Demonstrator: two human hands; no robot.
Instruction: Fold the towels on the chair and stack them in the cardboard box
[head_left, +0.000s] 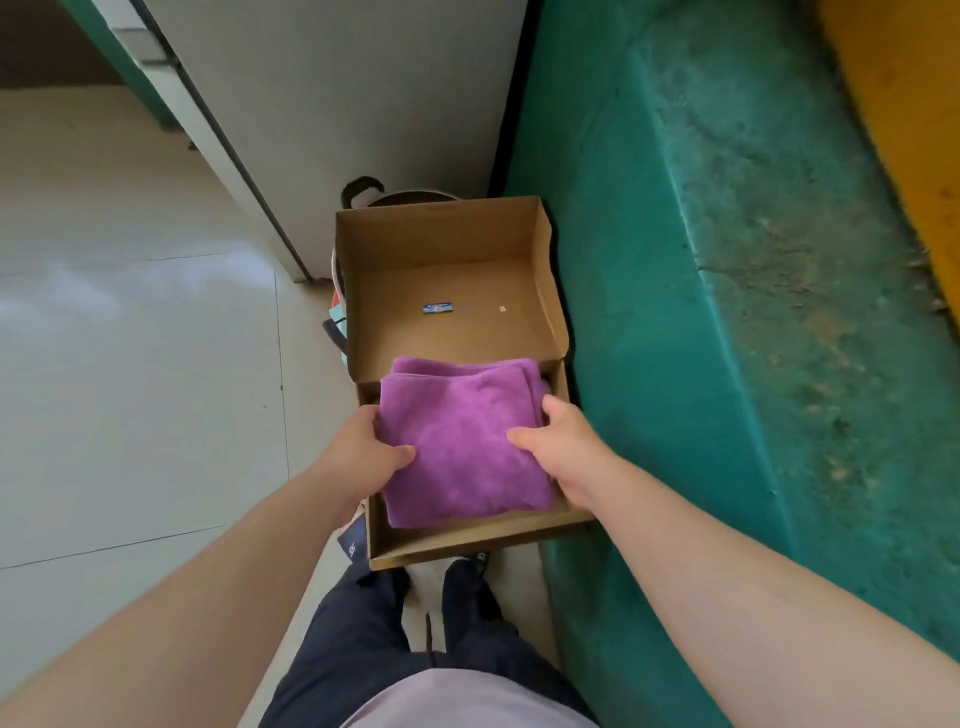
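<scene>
Both hands grip a soft, fuzzy purple folded towel (462, 447), the left hand (358, 452) and right hand (566, 452) at its sides (thumbs on top), inside the shallow brown corrugated cardboard box (467, 545). Beyond, its hinged lid (441, 244) stands open.

No readable text anywhere I can see. Small blue sticker (437, 307) on inside of the cardboard box lid (452, 291) has print, but too tiny & blurred to read; same w/ the little white tag (502, 308) near it. A pale mark on the dark blue item (353, 543) by the box's left corner is also illegible.
</scene>
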